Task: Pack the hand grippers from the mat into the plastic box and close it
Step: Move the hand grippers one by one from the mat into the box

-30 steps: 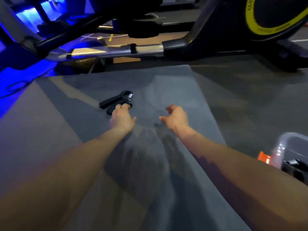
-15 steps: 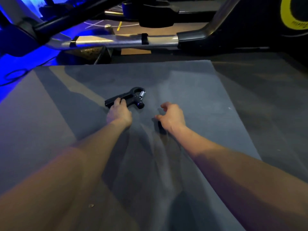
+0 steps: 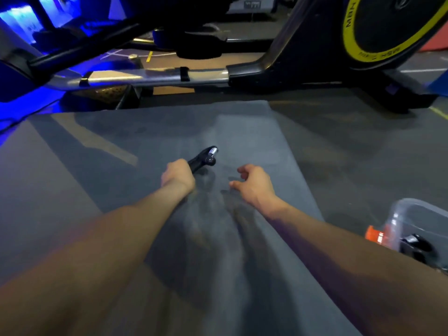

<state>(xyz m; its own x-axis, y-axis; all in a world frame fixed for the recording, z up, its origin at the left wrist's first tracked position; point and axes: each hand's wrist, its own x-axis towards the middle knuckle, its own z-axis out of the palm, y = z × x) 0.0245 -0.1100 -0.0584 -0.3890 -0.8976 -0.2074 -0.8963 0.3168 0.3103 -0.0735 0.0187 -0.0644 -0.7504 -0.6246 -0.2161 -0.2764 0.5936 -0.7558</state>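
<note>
Gripping the handles of a black hand gripper with a bright metal spring coil, the left hand is wrapped shut around it, and the spring end pokes out past the knuckles, up and to the right. Whether the tool touches the grey foam exercise mat or sits just above it I cannot tell; a soft shadow lies right beneath it. The right hand hovers close by over the mat, empty, with fingers loosely curled and thumb apart from them.

Further out, at the lower right edge of the view, stands the clear plastic box with an orange latch, off the mat on the dark floor. It appears open, with no lid seen on it, and one dark object with a pale glint lies inside, probably a gripper already packed.

By my reading the task is midway: one gripper seems stowed, one is in hand and has yet to cross to the box, and the closing is not yet done.

Counted: two hands, one gripper held, one likely gripper in the box, one box, one mat, and no other gripper visible on the mat. Behind it looms a black exercise machine with a yellow-ringed wheel.
</note>
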